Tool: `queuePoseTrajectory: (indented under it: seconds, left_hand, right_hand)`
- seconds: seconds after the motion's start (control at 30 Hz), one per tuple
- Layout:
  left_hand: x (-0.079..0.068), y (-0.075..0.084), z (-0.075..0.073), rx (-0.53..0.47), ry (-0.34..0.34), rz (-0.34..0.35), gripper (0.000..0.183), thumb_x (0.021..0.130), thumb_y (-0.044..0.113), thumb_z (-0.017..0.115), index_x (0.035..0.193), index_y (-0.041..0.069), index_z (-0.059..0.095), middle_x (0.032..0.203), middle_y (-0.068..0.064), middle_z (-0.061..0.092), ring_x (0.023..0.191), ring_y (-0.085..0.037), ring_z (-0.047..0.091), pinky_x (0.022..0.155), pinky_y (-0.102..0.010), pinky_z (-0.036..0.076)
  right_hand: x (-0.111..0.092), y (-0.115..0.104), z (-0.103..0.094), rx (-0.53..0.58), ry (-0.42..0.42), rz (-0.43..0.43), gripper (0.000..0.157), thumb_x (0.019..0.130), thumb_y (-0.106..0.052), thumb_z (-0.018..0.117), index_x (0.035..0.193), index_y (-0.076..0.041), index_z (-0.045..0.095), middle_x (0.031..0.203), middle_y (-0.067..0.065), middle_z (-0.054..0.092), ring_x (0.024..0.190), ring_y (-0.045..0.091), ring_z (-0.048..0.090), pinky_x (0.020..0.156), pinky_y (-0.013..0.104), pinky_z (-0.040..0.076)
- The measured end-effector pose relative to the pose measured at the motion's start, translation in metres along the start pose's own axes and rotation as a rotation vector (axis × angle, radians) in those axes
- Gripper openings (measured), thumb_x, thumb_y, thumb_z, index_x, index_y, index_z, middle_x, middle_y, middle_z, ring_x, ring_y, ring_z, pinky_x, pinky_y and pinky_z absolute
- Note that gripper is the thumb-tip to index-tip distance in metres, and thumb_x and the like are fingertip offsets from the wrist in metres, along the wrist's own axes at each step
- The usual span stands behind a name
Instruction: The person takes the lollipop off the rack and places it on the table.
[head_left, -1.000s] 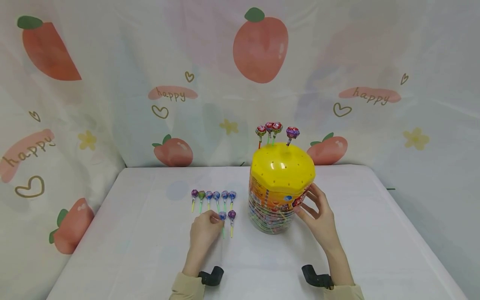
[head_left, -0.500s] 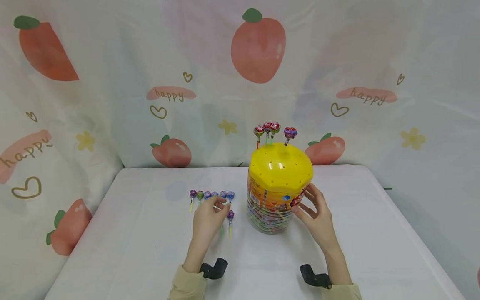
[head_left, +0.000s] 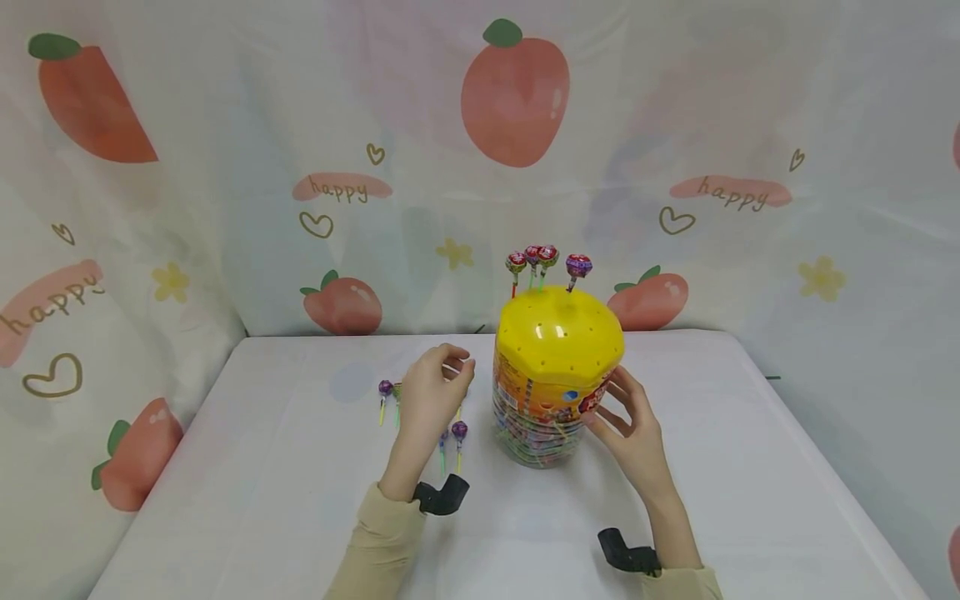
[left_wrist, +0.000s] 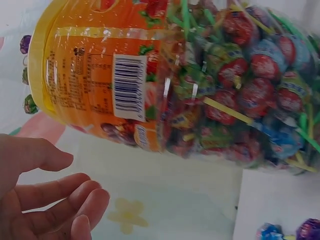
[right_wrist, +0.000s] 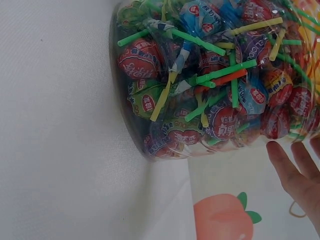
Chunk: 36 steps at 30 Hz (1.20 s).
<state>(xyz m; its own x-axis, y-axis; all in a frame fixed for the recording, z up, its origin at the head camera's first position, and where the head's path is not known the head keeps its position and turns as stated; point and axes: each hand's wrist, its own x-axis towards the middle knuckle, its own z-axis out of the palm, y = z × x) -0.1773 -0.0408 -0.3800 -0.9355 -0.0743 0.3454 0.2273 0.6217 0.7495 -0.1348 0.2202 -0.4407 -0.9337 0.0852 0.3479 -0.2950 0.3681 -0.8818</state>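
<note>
Row of lollipops (head_left: 387,388) near the table's (head_left: 285,467) middle: the left hand (head_left: 432,392) is covering all but the leftmost heads. Wrapper print: too small to read.

Lollipop tub (left_wrist: 165,85): the left wrist frame is cropping its base on the right; the right wrist frame is cropping its yellow lid.

Right hand (right_wrist: 297,175): only fingertips are showing at the frame's right edge; contact with the tub is not discernible.
</note>
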Motion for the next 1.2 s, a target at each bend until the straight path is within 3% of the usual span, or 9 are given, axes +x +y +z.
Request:
queuePoseTrajectory:
  seconds: [0.6,0.87,1.2]
  left_hand:
    - [0.043,0.040,-0.001,-0.123,0.057,0.102,0.018,0.091,0.021,0.062,0.103,0.011,0.071,0.092,-0.004,0.071,0.083,-0.021,0.067,0.073,-0.035,0.054]
    - [0.060,0.048,0.010,-0.200,0.048,0.143,0.020,0.090,0.019,0.063,0.107,0.009,0.069,0.096,-0.007,0.070,0.085,-0.022,0.067,0.074,-0.033,0.055]
    - [0.070,0.055,0.020,-0.273,0.050,0.176,0.024,0.090,0.017,0.063,0.112,0.007,0.067,0.099,-0.008,0.070,0.088,-0.024,0.067,0.076,-0.033,0.055]
  right_hand:
    - [0.001,0.001,0.000,-0.008,0.001,0.002,0.076,0.087,-0.006,0.068,0.150,-0.020,0.029,0.149,0.009,0.038,0.124,-0.007,0.040,0.093,0.013,0.046]
    - [0.001,0.003,0.000,0.001,0.002,0.002,0.077,0.086,-0.004,0.069,0.150,-0.018,0.029,0.148,0.009,0.038,0.123,-0.006,0.040,0.093,0.012,0.046]
    - [0.001,0.001,0.001,0.005,-0.001,0.000,0.077,0.086,-0.005,0.068,0.150,-0.017,0.029,0.149,0.010,0.037,0.124,-0.006,0.040,0.093,0.011,0.045]
